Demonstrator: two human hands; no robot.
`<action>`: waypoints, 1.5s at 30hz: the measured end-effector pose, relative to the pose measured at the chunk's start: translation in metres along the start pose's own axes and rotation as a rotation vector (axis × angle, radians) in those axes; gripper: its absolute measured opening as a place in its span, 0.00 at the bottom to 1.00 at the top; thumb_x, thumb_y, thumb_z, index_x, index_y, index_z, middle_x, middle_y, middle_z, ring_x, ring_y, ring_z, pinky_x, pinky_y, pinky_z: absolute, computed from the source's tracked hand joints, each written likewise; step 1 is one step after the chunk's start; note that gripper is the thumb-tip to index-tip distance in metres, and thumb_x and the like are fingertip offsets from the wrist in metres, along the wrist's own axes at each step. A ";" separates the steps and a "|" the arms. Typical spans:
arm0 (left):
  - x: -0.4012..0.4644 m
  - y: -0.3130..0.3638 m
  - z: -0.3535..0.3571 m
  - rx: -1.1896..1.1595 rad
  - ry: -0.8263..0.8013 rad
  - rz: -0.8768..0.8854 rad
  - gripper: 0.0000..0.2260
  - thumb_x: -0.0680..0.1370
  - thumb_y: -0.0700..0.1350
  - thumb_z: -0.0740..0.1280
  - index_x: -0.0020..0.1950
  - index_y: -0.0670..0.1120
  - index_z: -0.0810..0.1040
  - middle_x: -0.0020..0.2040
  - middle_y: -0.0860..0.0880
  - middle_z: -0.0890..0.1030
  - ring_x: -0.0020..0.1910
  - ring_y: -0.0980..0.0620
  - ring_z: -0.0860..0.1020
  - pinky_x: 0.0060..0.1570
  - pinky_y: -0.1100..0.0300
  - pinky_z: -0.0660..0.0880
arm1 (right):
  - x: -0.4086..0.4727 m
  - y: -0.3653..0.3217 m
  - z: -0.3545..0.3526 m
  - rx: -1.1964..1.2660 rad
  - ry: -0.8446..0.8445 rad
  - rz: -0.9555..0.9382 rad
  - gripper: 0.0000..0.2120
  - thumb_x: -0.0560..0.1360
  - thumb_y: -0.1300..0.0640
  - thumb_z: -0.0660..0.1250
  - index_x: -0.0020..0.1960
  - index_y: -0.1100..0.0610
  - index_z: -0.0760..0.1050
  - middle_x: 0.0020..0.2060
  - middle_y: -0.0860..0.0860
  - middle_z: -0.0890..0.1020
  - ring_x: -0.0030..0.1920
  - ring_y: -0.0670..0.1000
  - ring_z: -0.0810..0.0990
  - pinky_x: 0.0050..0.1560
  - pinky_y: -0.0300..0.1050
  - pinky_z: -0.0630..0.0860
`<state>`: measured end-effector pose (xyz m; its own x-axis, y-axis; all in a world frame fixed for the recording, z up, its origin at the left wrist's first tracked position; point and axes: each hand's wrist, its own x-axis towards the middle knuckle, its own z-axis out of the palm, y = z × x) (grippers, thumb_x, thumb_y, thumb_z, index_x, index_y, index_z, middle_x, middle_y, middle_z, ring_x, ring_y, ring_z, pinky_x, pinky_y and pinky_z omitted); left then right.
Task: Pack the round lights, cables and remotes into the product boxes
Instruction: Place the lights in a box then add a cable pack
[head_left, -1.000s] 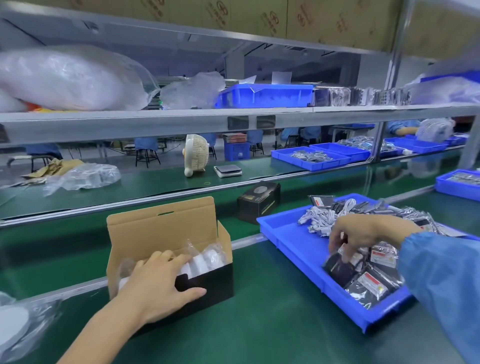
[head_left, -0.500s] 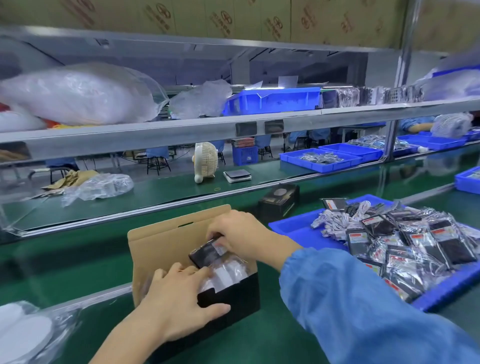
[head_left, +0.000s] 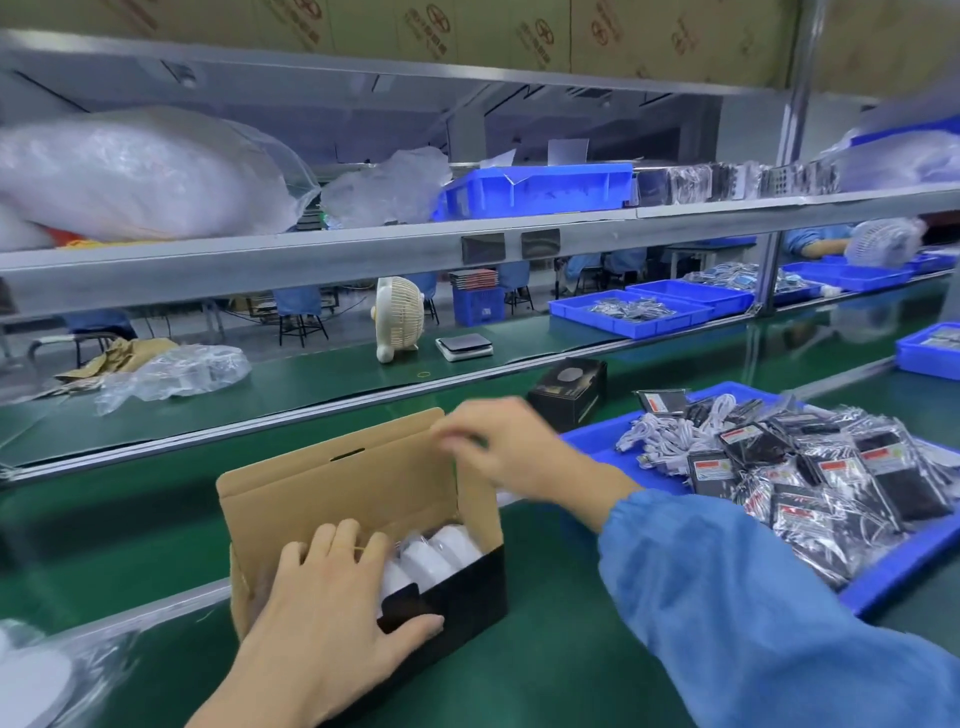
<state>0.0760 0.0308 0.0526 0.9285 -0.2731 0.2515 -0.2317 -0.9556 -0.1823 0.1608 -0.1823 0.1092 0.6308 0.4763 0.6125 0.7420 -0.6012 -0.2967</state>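
Note:
An open product box (head_left: 457, 597), black outside and brown inside, stands on the green belt in front of me. White round lights (head_left: 441, 551) in clear bags fill it. My left hand (head_left: 322, 613) grips the box's near left side, fingers over the rim and thumb on the black front. My right hand (head_left: 509, 447), blurred, pinches the upper right corner of the upright brown lid (head_left: 337, 493). To the right, a blue tray (head_left: 893, 571) holds bagged black remotes (head_left: 810, 483) and white cables (head_left: 670, 436).
A closed black box (head_left: 569, 392) sits behind the tray. A bagged white round light (head_left: 31, 675) lies at the bottom left. A small fan (head_left: 397, 322), a scale (head_left: 465, 347) and plastic bags (head_left: 176, 371) stand on the far bench under a metal shelf (head_left: 311, 260).
My right hand took a bagged remote from the blue tray, carried it left into the box, then rose to the lid's corner. My left hand stayed on the box.

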 end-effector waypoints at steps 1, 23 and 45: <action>-0.001 0.001 0.000 -0.008 0.004 0.012 0.43 0.65 0.80 0.41 0.70 0.58 0.66 0.62 0.55 0.68 0.63 0.52 0.67 0.60 0.55 0.64 | -0.004 0.019 -0.011 0.048 0.240 0.090 0.08 0.77 0.63 0.67 0.53 0.58 0.83 0.48 0.52 0.85 0.50 0.52 0.82 0.56 0.43 0.75; -0.027 0.034 -0.013 0.092 -0.165 -0.223 0.29 0.79 0.65 0.58 0.75 0.55 0.54 0.67 0.50 0.63 0.67 0.47 0.65 0.59 0.49 0.68 | -0.067 0.138 -0.090 -0.271 0.236 0.798 0.11 0.77 0.59 0.68 0.58 0.55 0.81 0.47 0.54 0.84 0.51 0.58 0.81 0.52 0.47 0.77; -0.036 0.061 0.022 -0.066 0.262 0.105 0.15 0.65 0.49 0.64 0.46 0.53 0.86 0.39 0.46 0.84 0.36 0.44 0.83 0.38 0.47 0.82 | 0.009 -0.107 0.065 0.126 -0.592 -0.129 0.11 0.76 0.49 0.69 0.51 0.55 0.85 0.49 0.50 0.86 0.50 0.51 0.81 0.54 0.47 0.76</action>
<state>0.0345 -0.0149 0.0112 0.7939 -0.3824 0.4728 -0.3492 -0.9232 -0.1604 0.1018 -0.0714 0.0989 0.5259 0.8373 0.1497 0.8192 -0.4514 -0.3537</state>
